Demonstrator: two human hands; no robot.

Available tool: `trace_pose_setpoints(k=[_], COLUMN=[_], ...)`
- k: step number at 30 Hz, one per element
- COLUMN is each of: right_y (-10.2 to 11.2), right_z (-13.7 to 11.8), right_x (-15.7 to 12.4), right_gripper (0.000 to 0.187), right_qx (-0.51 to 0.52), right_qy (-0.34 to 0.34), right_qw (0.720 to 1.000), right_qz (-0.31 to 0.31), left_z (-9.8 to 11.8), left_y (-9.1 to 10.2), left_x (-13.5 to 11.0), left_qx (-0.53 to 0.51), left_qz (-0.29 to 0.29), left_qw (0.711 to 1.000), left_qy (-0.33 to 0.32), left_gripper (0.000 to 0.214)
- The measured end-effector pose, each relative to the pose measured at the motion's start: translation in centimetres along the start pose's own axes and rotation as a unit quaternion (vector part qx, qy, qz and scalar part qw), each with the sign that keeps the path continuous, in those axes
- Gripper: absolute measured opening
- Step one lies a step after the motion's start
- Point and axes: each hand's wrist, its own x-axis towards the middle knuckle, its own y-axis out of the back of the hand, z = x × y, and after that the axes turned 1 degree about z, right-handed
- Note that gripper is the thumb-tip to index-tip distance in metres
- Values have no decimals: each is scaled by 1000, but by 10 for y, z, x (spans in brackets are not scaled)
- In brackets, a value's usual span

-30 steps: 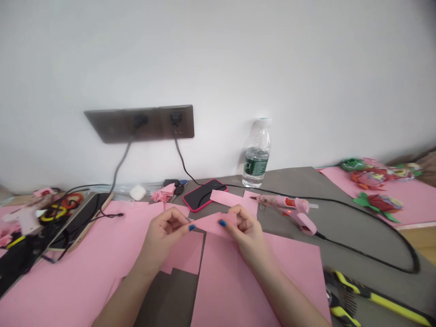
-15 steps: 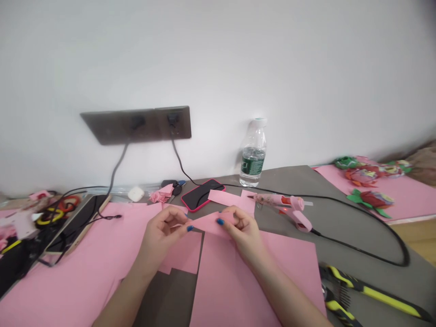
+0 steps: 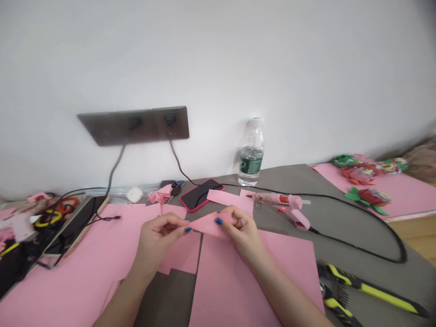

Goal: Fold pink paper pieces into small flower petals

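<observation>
A small piece of pink paper (image 3: 207, 224), tapering to a point on its left, is held up between my hands. My left hand (image 3: 160, 236) pinches its pointed left tip between thumb and fingers. On the other end, my right hand (image 3: 243, 231) grips the paper, thumb on the near face and fingers curled behind. A large pink sheet (image 3: 221, 286) lies below my hands on the grey tabletop. Beyond my right hand, a pink glue gun (image 3: 293, 209) rests with its nozzle over a pink paper strip (image 3: 225, 198).
A water bottle (image 3: 251, 154) stands by the wall behind a phone (image 3: 200, 195). Yellow-black pliers (image 3: 368, 290) lie front right, paper flowers (image 3: 371, 197) at far right. More pink sheets (image 3: 78, 272) and another phone (image 3: 75, 227) are left. The glue gun's black cord (image 3: 361, 252) loops rightward.
The view has shifted slightly. My left fingers have closed a little more at the paper's tip; my right hand keeps its hold.
</observation>
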Motion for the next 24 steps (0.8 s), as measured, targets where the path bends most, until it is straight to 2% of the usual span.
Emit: trace_pose_setpoints(k=[10,17,24], right_y=[-2,-2,-3], right_z=[0,-4,-4], right_x=[1,1,0], right_gripper=[29,26,27], right_qx=[8,-15,-40], right_qy=[-1,-11,-11], right_qw=[1000,1000,999], right_qz=[0,-16,5], left_z=[0,-3,-4], left_y=[-2,1,-2], left_x=[2,1,4], left_qx=[-49,-82,-66], left_qz=[11,8,-17], left_qw=[998,996,997], left_qy=[32,40,39], left_gripper=[6,23,16])
